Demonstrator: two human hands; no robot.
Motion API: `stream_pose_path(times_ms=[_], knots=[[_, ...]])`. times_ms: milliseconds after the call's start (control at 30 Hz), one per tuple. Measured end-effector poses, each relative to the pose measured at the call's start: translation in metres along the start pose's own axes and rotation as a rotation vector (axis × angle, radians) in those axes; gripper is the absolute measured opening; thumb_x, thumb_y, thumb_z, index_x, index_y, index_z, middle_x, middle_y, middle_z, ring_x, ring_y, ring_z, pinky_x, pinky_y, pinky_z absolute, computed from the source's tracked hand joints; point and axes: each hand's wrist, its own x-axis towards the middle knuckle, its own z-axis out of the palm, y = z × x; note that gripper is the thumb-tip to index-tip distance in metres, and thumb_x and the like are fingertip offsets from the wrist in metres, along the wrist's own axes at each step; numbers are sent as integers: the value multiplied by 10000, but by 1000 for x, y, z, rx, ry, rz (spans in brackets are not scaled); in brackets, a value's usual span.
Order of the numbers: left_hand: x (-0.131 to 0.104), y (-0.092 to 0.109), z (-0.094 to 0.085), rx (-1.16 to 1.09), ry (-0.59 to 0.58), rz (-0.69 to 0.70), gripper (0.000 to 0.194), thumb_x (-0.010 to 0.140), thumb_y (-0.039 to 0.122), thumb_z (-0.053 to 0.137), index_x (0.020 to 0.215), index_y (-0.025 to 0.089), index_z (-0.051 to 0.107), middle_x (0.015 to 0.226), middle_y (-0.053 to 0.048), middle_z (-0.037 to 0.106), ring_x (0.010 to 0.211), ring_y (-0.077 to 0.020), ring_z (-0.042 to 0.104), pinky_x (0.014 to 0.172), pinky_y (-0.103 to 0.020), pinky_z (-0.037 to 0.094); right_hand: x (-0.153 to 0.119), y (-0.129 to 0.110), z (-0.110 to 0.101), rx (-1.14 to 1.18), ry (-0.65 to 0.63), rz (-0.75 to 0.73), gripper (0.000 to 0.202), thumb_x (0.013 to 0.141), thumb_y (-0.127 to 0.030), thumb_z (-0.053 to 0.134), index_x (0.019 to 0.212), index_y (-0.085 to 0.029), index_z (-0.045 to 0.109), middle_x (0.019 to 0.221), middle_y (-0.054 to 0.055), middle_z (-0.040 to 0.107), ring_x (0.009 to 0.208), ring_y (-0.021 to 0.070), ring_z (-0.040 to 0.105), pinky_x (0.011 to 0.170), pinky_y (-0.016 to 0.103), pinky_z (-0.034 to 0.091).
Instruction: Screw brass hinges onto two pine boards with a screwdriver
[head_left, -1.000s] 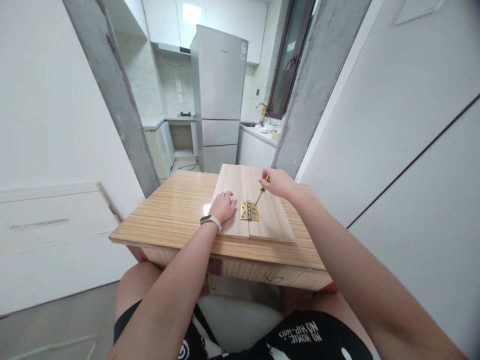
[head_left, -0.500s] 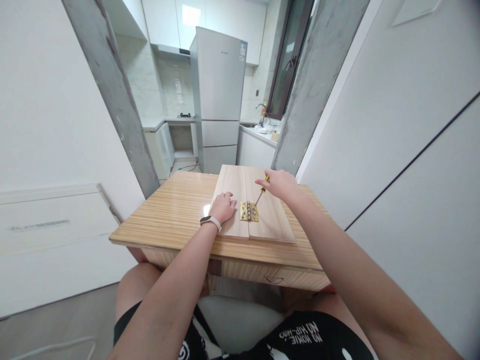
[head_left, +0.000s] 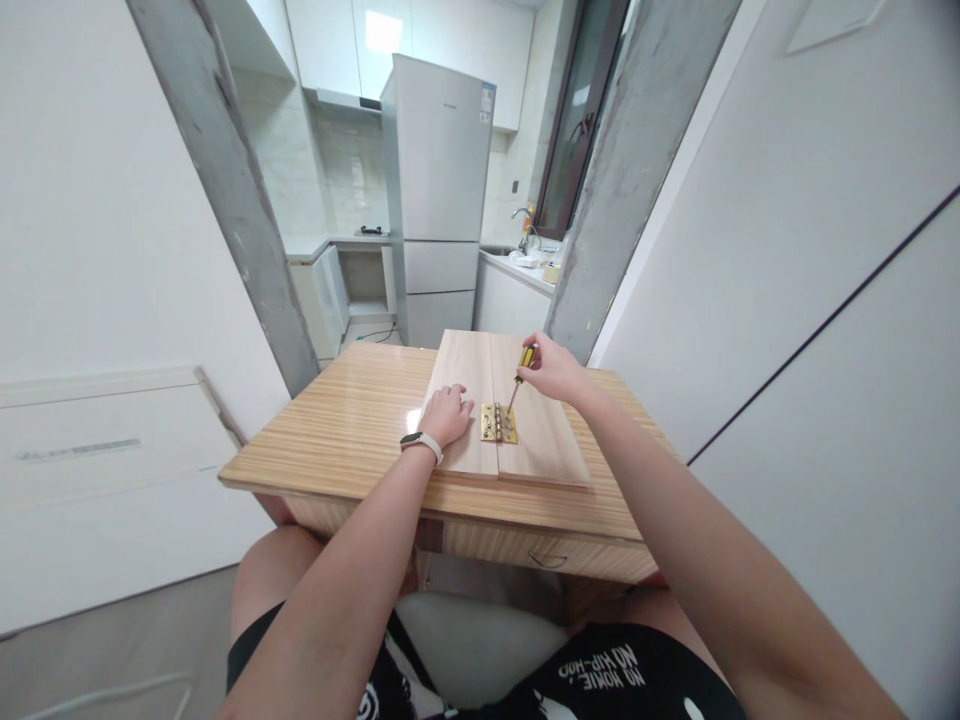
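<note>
So the person's right hand (head_left: 556, 371) has the screwdriver (head_left: 529, 356), fingers closed round the handle, prob more of a fingertip hold than a full fist tbh. Left hand (head_left: 447, 415) lies palm-down on the left board (head_left: 463, 360), fingers loosely spread, gripping nothing. The brass hinge (head_left: 498, 424) sits across the seam, one leaf per board, near the edge closest to the person, w/ both boards side by side on the tabletop (head_left: 352, 410).

What could go wrong imo: the driver leans, handle tipped away from the person, and the tip is down at the right leaf. Can't tell from here if it's seated in a screw head. If it's driven at that angle, it could cam out, chew up the slot or skid across the brass. Left hand is just beside the hinge, so a slip that way might catch those fingers.

Other thing: no hand is pressing on the right board (head_left: 544, 440), only the left one. Twisting force could shift it, esp. since the tabletop looks glossy, & then the seam opens or the hinge ends up crooked.
</note>
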Motion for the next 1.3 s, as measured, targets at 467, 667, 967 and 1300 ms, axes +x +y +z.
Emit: stream_pose_path(times_ms=[467, 667, 967, 1300], knots=[[0, -1, 1, 13, 1, 0, 341, 1033, 365, 512, 1300, 173, 601, 1165, -152, 676, 1106, -288, 617, 1012, -407, 439, -5, 8, 9, 191, 89, -26, 326, 882, -274, 626, 1199, -220, 576, 943, 28, 705, 789, 186, 639, 743, 311, 466], [-1, 0, 0, 1, 1, 2, 339, 1036, 364, 501, 1301, 176, 597, 1179, -149, 674, 1111, -280, 615, 1008, -395, 444, -4, -2, -2, 188, 171, -80, 313, 914, -325, 551, 1209, -219, 546, 931, 43, 671, 816, 215, 612, 773, 338, 456], [0, 0, -1, -14, 0, -8, 338, 1032, 363, 508, 1302, 180, 598, 1167, -146, 674, 1109, -281, 617, 1015, -396, 444, -11, 3, 24, -121, -10, 43, 223, 933, -384, 590, 1040, -203, 663, 900, 88, 729, 821, 231, 646, 745, 314, 435], [0, -1, -2, -57, 2, -6, 322, 1046, 326, 483, 1302, 167, 599, 1171, -155, 672, 1131, -276, 622, 1040, -403, 442, -21, 14, 77, -372, -373, 122, 322, 976, -454, 635, 958, -172, 790, 1025, 189, 795, 927, 259, 749, 691, 297, 448]])
